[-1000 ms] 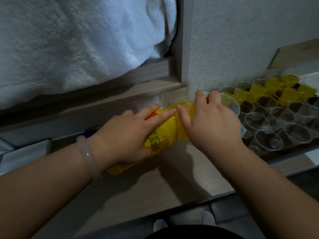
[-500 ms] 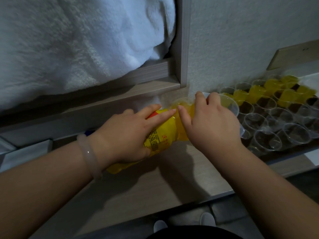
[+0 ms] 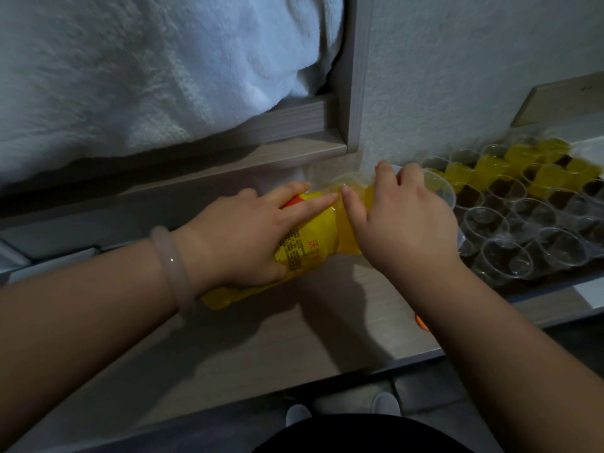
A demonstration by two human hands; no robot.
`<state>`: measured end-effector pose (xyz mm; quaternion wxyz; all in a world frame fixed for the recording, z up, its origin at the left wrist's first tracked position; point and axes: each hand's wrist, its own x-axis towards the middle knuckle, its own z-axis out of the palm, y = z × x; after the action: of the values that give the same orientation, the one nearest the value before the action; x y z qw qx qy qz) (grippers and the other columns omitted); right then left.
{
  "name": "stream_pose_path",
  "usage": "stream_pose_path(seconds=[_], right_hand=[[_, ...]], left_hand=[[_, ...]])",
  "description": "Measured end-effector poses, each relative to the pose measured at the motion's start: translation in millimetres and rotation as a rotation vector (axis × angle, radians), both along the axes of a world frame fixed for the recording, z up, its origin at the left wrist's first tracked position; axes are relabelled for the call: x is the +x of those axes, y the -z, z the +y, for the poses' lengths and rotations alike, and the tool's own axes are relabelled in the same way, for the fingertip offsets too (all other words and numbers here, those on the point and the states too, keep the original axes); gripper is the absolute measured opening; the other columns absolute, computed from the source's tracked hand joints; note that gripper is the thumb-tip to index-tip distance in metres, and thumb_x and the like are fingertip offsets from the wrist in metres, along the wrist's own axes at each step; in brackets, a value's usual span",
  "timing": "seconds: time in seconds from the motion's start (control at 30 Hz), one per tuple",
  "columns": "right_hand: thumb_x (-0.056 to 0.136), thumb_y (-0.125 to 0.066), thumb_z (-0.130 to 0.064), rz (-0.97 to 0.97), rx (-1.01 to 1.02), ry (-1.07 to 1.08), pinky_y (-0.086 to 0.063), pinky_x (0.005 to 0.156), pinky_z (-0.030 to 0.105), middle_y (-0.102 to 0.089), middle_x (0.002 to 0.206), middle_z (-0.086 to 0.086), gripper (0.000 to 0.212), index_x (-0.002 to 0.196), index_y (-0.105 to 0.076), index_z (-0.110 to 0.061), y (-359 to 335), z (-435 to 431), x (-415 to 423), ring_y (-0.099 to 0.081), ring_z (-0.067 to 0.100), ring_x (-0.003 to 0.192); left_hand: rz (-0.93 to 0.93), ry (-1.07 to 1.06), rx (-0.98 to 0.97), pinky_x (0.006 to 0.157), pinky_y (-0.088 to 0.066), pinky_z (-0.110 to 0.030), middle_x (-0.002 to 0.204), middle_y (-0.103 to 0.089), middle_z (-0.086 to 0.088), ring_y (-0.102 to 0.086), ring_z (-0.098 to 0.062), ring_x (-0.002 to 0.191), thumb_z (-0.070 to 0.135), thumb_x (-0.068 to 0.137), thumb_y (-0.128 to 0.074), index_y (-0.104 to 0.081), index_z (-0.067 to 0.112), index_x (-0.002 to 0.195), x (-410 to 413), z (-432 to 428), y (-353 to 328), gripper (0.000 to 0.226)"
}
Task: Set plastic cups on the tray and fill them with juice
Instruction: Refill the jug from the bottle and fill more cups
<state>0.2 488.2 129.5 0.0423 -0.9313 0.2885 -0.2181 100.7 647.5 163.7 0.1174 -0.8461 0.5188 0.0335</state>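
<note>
Two hands meet at the tipped juice bottle [image 3: 313,243]: left hand [image 3: 242,233] grips its middle, right hand [image 3: 402,223] grips a clear cup [image 3: 441,194] at its mouth. The tray [image 3: 523,282] sits right of the bottle.

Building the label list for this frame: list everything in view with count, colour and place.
juice bottle: 1, yellow, tipped over the counter
held cup: 1, clear, at the bottle's top end
filled cups: several, yellow juice, tray's far rows
empty cups: many, clear, tray's near rows
tray: 1, dark, right end of counter
counter: 1, pale wood
towel: 1, white, upper left
orange disc: 1, beside right forearm
bracelet: 1, pale, left wrist
left hand: grip on juice bottle
right hand: grip on held cup
</note>
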Motion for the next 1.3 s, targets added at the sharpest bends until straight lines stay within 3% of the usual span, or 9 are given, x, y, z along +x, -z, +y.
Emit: stream_pose_path(seconds=[0.37, 0.93, 1.03, 1.17, 1.3], right_hand=[[0.094, -0.031, -0.059, 0.039, -0.009, 0.003, -0.023, 0.059, 0.031, -0.049, 0.117, 0.013, 0.061, 0.128, -0.046, -0.011, 0.3, 1.3, 2.0, -0.06, 0.035, 0.093], [0.095, -0.029, -0.059, 0.051, 0.0, -0.002, -0.024, 0.057, 0.031, -0.049, 0.12, 0.014, 0.062, 0.132, -0.044, -0.011, -1.4, -0.8, 4.8, -0.059, 0.034, 0.094], [0.095, -0.03, -0.059, 0.047, -0.007, 0.001, -0.018, 0.05, 0.032, -0.05, 0.118, 0.014, 0.062, 0.13, -0.046, -0.01, -1.2, -1.2, 5.4, -0.06, 0.035, 0.092], [0.095, -0.031, -0.058, 0.04, -0.009, 0.004, -0.024, 0.057, 0.031, -0.05, 0.117, 0.014, 0.061, 0.128, -0.047, -0.01, -0.9, -2.0, 4.8, -0.06, 0.035, 0.091], [0.095, -0.031, -0.058, 0.034, -0.006, -0.003, -0.021, 0.054, 0.031, -0.05, 0.116, 0.015, 0.06, 0.126, -0.047, -0.011, -0.5, -0.8, 4.3, -0.06, 0.035, 0.089]], left_hand=[[-0.006, 0.004, -0.002, 0.085, -0.049, -0.038, 0.157, -0.001, 0.013, -0.051, -0.031, 0.107, 0.051, 0.071, -0.065, 0.026, 0.059, 0.133, 3.0, 0.5, 0.2, 0.11], [-0.019, 0.011, 0.025, 0.084, -0.049, -0.039, 0.157, 0.002, 0.014, -0.05, -0.031, 0.107, 0.052, 0.072, -0.064, 0.027, 0.06, 0.132, 7.1, -2.2, -4.8, 0.109], [-0.02, 0.009, 0.029, 0.084, -0.049, -0.039, 0.157, 0.001, 0.015, -0.05, -0.031, 0.107, 0.052, 0.072, -0.064, 0.028, 0.06, 0.131, 6.9, -3.2, -5.9, 0.11], [-0.024, 0.009, 0.029, 0.085, -0.049, -0.039, 0.156, 0.0, 0.016, -0.05, -0.032, 0.108, 0.051, 0.071, -0.064, 0.028, 0.06, 0.132, 7.1, -3.9, -7.5, 0.11], [-0.031, 0.007, 0.037, 0.084, -0.048, -0.038, 0.156, 0.002, 0.016, -0.05, -0.031, 0.107, 0.052, 0.072, -0.064, 0.027, 0.059, 0.133, 7.2, -3.4, -6.4, 0.11]])
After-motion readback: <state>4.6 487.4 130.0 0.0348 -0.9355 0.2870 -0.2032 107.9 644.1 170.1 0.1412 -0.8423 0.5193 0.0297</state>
